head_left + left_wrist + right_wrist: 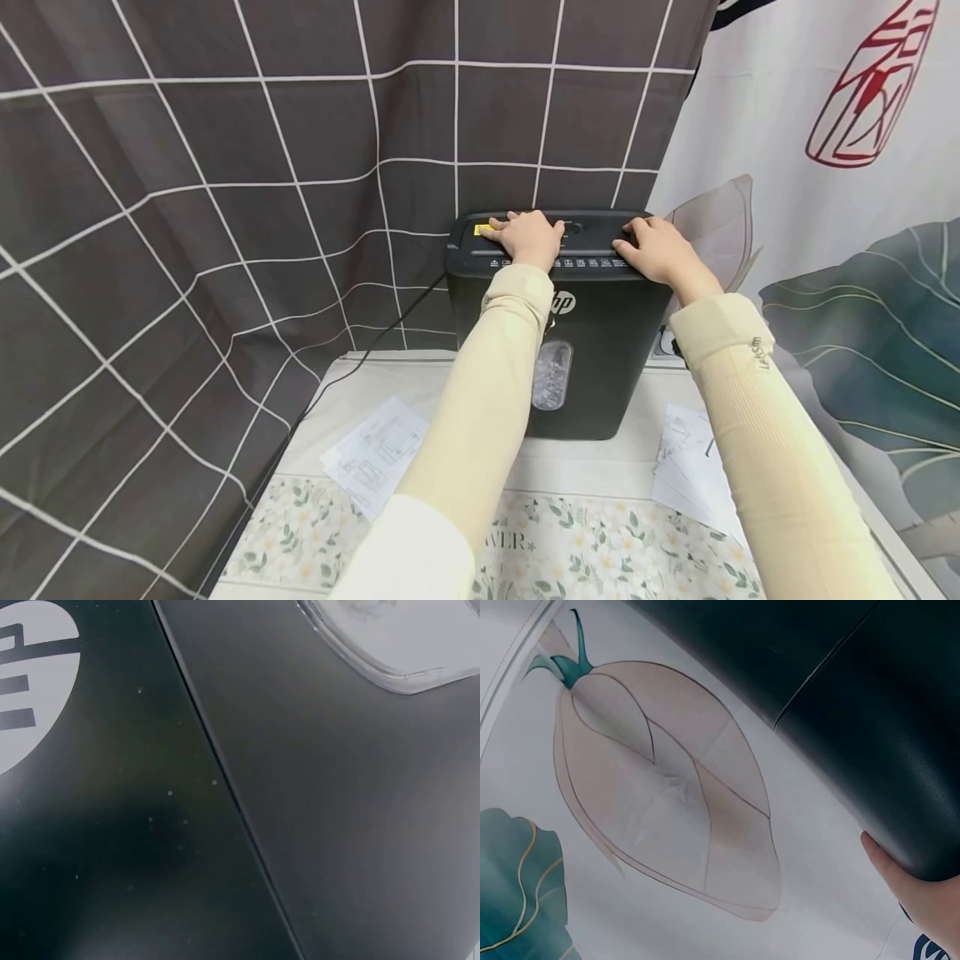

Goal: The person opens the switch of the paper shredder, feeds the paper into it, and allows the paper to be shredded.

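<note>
A black paper shredder [592,358] with an hp logo stands upright against the dark curtain. Through the oval window [552,375] in its front, pale shreds show. My left hand [531,240] rests on the lid, fingers spread, beside a yellow label [483,229]. At the lid's right end lies my right hand [662,250], its thumb and fingers touching the top and edge. The right wrist view catches part of that hand with one straight finger [885,862] along the shredder's end. In the left wrist view only the shredder's front [360,795] shows; the hand is out of sight.
Printed sheets [378,454] lie left of the shredder, and more papers [693,467] lie at its right. A black cord [352,367] runs down the left side. Beneath is a white table with a floral cloth [585,542]. A grid-patterned curtain [225,208] hangs behind and to the left.
</note>
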Tool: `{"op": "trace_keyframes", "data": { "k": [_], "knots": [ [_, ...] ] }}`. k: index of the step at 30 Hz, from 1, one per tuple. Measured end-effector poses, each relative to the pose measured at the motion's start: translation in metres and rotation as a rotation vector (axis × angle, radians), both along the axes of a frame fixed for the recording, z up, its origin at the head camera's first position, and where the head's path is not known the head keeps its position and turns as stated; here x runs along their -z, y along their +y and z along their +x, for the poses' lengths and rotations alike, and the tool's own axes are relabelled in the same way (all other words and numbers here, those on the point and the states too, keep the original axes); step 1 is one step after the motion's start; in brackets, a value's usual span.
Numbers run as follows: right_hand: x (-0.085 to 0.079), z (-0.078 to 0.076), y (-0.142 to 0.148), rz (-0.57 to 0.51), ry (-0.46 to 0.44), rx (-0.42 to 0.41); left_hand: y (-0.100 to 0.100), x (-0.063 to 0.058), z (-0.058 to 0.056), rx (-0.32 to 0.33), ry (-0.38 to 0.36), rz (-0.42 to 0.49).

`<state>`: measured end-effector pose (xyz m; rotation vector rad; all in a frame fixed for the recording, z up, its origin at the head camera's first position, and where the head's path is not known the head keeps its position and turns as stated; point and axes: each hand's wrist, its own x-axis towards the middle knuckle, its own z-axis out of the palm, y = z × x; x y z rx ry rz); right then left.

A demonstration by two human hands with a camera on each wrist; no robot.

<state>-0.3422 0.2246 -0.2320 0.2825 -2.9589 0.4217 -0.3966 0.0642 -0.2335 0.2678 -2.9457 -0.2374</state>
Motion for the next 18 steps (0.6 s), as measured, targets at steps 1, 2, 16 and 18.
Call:
{"op": "trace_keyframes", "data": {
  "k": [1,2,16,18],
  "knots": [
    [0.0002,0.0001,0.0000,0.001,-0.003,0.000,0.0003,-0.0002,0.0001,0.002,-0.008,-0.003],
    [0.0004,0.0003,0.0001,0.001,-0.006,0.001,0.0006,-0.0005,0.0004,0.004,-0.015,-0.007],
    [0.0008,-0.0019,0.0000,-0.018,0.009,0.013,0.0042,-0.0014,-0.0045,0.031,0.006,-0.019],
    [0.0009,-0.0020,-0.0003,-0.015,0.007,0.013,0.0045,-0.0011,-0.0045,0.035,0.010,-0.026]
  ]
}}
